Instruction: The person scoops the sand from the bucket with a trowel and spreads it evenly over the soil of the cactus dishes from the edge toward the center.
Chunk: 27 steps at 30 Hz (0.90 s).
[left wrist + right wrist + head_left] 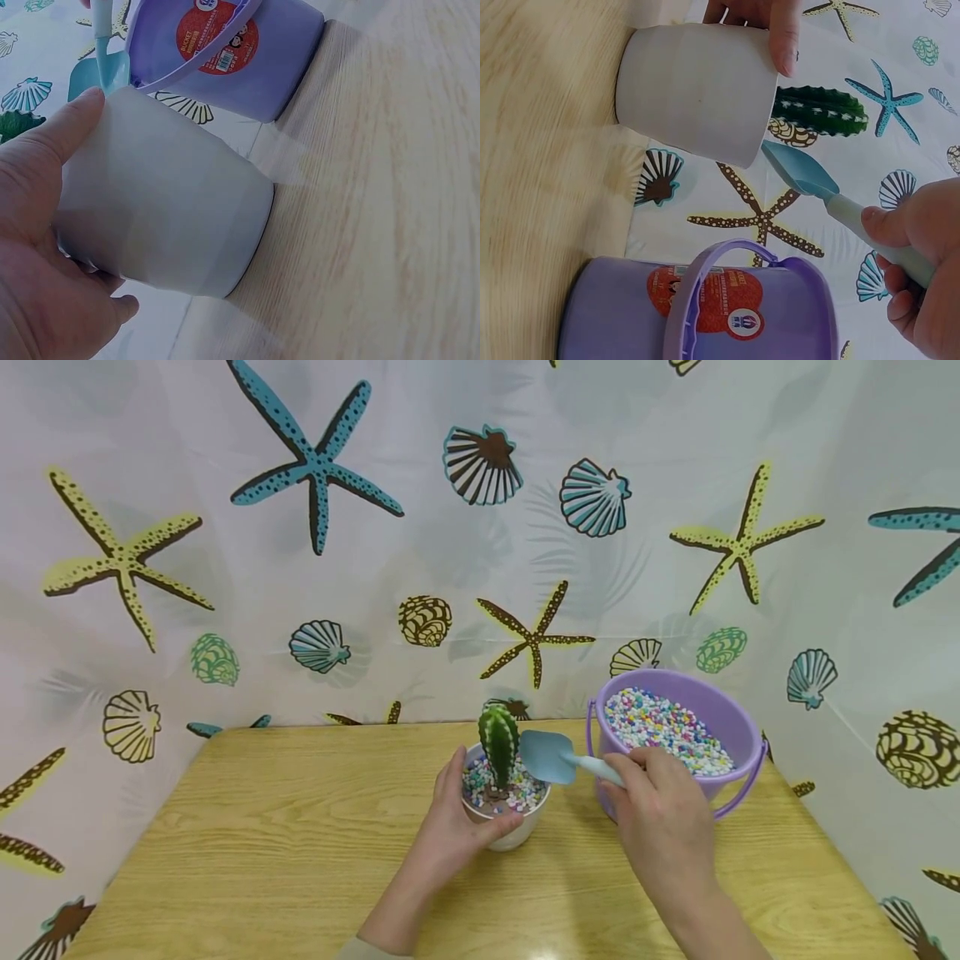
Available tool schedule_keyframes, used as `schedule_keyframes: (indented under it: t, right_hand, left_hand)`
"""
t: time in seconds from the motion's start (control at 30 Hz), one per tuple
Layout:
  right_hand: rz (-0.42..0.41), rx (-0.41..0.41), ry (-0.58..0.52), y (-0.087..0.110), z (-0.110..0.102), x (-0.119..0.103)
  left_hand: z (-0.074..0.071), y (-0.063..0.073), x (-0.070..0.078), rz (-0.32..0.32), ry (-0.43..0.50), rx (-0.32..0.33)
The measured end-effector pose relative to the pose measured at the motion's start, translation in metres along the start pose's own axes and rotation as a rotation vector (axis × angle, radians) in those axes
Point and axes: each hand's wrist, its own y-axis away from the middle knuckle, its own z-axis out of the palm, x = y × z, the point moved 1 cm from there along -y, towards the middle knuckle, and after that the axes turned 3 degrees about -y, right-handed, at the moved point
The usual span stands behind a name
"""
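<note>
A green cactus (498,745) stands upright in a white pot (169,199), whose top holds small colored pebbles (528,793). My left hand (461,827) holds this pot from its left and near side, thumb along the rim. With my right hand (666,827) I grip the pale handle of a light blue toy shovel (550,757). Its blade is tilted at the right rim of the pot, beside the cactus, as the right wrist view also shows with the shovel blade (799,166) by the rim. Whether pebbles lie on the blade cannot be told.
To the right stands a purple bucket (731,735) filled with white and colored pebbles (663,727), its handle hanging down. A wooden table (300,827) carries everything. Behind and at the sides hangs a white cloth (420,543) printed with starfish and shells.
</note>
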Motion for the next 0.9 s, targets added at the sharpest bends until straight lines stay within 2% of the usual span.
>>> schedule_keyframes:
  t: [0.2,0.4,0.63,0.9]
  right_hand:
    - [-0.001,0.023,-0.009,-0.003,-0.010,0.004]
    - [0.047,-0.027,-0.001,-0.007,-0.024,0.009]
    - [0.063,-0.035,0.005,-0.010,-0.040,0.016]
    - [0.146,-0.035,-0.014,-0.016,-0.061,0.027]
  left_hand:
    - [0.001,0.000,0.001,0.011,-0.014,0.002]
    - [0.001,0.001,0.001,0.018,-0.044,0.015]
    - [0.001,0.000,0.001,0.002,-0.077,0.015]
    - [-0.001,-0.001,-0.001,0.010,-0.072,0.009]
